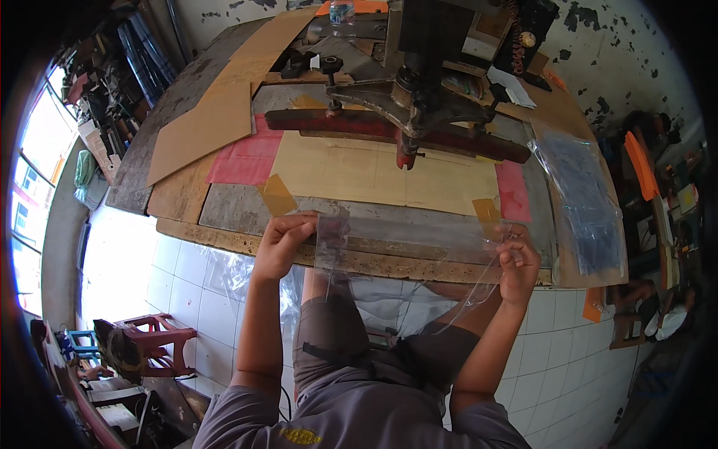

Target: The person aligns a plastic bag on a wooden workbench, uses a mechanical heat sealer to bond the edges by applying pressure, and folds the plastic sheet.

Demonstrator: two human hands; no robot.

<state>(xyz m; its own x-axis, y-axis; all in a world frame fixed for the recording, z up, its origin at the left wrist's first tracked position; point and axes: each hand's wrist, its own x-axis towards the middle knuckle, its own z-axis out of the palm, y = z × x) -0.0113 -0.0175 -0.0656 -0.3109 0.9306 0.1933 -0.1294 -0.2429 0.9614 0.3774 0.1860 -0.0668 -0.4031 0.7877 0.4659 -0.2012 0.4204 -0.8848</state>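
head view: hands (pixel 283 243) stretch clear plastic sheet (pixel 407 239)

clear plastic sheet (pixel 407 236), pale yellow board (pixel 374 176), pink paper (pixel 243 161), white floor tiles (pixel 187 273)

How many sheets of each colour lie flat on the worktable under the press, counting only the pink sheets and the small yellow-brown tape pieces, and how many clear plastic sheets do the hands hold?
Pink sheets: 2, one at the left and one at the right
Yellow-brown tape pieces: 2, left and right
Clear plastic sheet: 1, held between left hand and right hand
Total: 5
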